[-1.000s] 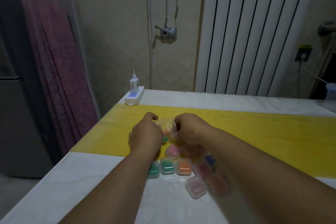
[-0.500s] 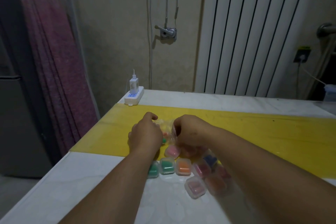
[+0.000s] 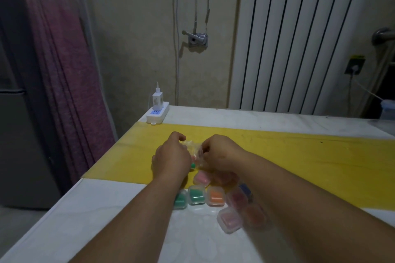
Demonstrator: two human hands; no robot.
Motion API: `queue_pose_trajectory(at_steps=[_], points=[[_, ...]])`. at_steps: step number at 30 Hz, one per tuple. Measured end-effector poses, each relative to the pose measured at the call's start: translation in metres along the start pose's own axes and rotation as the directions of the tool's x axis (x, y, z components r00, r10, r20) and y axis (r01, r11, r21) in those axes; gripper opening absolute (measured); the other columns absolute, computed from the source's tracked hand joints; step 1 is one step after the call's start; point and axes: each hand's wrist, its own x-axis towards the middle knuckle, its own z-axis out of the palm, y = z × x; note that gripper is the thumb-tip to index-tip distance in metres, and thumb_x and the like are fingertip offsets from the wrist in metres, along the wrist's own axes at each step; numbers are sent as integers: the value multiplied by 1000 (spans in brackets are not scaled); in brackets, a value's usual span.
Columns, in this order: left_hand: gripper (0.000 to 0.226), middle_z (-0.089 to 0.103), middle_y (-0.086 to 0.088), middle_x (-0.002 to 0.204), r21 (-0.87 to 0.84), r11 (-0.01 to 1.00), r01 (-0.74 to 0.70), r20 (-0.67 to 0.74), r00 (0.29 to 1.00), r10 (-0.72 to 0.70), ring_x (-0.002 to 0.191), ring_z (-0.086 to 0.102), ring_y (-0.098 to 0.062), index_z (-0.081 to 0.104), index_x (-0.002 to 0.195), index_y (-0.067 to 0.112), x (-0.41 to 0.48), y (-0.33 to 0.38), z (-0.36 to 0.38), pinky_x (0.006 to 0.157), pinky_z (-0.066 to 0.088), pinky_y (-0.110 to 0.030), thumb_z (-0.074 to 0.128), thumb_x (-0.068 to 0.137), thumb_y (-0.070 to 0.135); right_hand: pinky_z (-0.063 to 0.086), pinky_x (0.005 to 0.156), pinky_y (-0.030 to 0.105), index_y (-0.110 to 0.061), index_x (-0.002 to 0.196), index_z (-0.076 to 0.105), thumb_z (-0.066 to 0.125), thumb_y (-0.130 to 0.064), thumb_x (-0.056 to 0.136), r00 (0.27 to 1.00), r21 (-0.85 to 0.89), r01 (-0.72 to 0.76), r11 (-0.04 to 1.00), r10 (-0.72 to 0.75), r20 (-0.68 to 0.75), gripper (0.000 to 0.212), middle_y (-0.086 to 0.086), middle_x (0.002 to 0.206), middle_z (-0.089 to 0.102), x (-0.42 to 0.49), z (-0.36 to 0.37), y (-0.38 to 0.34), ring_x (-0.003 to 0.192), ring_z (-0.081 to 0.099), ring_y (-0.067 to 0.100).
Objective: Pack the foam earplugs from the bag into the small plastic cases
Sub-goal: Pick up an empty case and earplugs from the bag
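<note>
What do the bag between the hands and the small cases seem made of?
The bag: probably thin clear plastic film, glossy and crinkled, coloured pieces showing through. The cases: clear, slightly frosted plastic, seemingly rigid; squared walls, coloured contents visible inside.

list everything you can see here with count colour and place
clear bag: one, transparent, between the hands, coloured earplugs inside
plastic cases: about nine, clear, green, orange, pink, red or blue inside, on table, nearer than the hands
yellow mat: one, yellow, across the table
table: one, white, under everything
power strip: one, white, far left table corner, charger plugged in
radiator: one, white, back wall
curtain: one, pinkish, left
left hand: one, grips bag's left side
right hand: one, grips bag's right side
</note>
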Motion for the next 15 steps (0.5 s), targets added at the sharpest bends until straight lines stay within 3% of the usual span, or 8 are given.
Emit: queue_pose_trajectory(at_steps=[4, 9, 15], points=[[24, 64, -1, 94, 6, 1000, -15, -5, 1000, 15, 88, 58, -24, 53, 111, 36, -1, 1, -1, 80, 51, -42, 43, 95, 21, 42, 67, 26, -14, 93, 70, 62, -15, 85, 999, -88, -7, 996, 4, -37, 12, 10, 99, 70, 2, 6, -5, 87, 60, 26], [27, 63, -1, 100, -1, 1000, -21, 7, 1000, 21, 91, 58, -25, 53, 112, 36, -2, 1, -2, 84, 51, -45, 45, 94, 18, 50, 76, 29, -16, 107, 69, 71, -15, 79, 998, -119, -48, 992, 44, -34, 28, 7, 107, 68, 5, 15, -10, 98, 63, 27], [29, 64, -1, 103, 37, 999, -19, -9, 1000, 19, 92, 57, -24, 53, 116, 34, -4, 3, -4, 82, 52, -41, 45, 95, 16, 46, 68, 28, -12, 102, 68, 73, -14, 78, 997, -149, -44, 988, 35, -67, 25, 9, 102, 66, 3, 12, -11, 90, 62, 27]])
